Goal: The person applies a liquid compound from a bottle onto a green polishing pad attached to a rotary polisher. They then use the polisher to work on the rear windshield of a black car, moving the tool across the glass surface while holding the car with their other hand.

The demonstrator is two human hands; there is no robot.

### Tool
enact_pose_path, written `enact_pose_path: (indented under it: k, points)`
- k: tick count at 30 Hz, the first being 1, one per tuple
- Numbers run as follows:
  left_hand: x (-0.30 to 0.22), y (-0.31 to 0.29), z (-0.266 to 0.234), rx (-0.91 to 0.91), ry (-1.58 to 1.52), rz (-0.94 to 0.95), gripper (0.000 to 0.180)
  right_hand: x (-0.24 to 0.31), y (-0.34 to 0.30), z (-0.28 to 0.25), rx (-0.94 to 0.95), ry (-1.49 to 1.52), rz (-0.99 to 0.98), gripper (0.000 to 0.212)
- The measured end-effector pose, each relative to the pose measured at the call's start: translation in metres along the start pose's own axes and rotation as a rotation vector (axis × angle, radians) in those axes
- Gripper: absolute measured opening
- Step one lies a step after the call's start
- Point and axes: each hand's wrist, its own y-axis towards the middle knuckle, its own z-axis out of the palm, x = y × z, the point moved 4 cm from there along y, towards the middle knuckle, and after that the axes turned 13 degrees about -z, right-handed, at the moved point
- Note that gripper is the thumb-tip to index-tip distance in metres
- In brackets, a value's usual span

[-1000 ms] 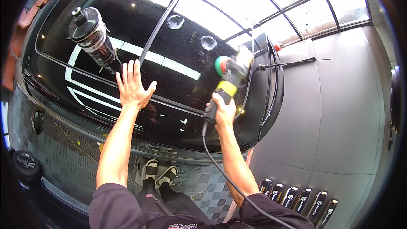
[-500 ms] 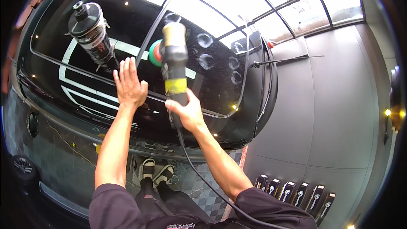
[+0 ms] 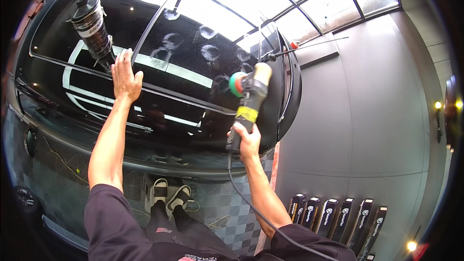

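Observation:
My right hand (image 3: 247, 140) grips the rear end of a black polishing machine (image 3: 248, 106) with a yellow tape band. Its green and orange pad (image 3: 237, 83) meets the glossy black car roof (image 3: 179, 75) near the right end, beside a pale round smear. Several more whitish ring-shaped marks (image 3: 210, 52) dot the panel left of and beyond the tool. With fingers stretched out, my left hand (image 3: 126, 82) lies flat on the roof, beside its dark trim strip. Just beyond its fingertips, the reflection-like image of a dark bottle shape (image 3: 92, 29) shows; whether it is solid, I cannot tell.
The polisher's black cord (image 3: 251, 203) runs past my right forearm. Several long black boxes (image 3: 326, 218) stand by the grey wall (image 3: 357, 130) at right. An antenna-like rod (image 3: 314, 46) juts from the car's end. My sandalled feet (image 3: 169, 194) stand on a raised support above the checkered floor.
The polisher in my right hand has moved right and nearer, toward the roof's right end. More pale marks show where it was. My left hand stays flat; the view has shifted.

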Motion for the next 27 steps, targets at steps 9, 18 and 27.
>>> enact_pose_path:
  k: [9,18,27]
  points:
    - [-0.387,-0.223,-0.282,1.715,-0.987,1.2,0.044,-0.015,0.028,-0.048,-0.029,-0.009,0.182,0.033]
    - [-0.482,-0.28,-0.394,1.202,-1.91,1.574,0.043,-0.015,0.032,-0.074,0.082,0.071,0.318,0.032]
    - [-0.267,-0.271,-0.274,1.728,-1.636,0.511,0.034,-0.033,-0.012,0.001,0.293,-0.237,-0.014,0.035]
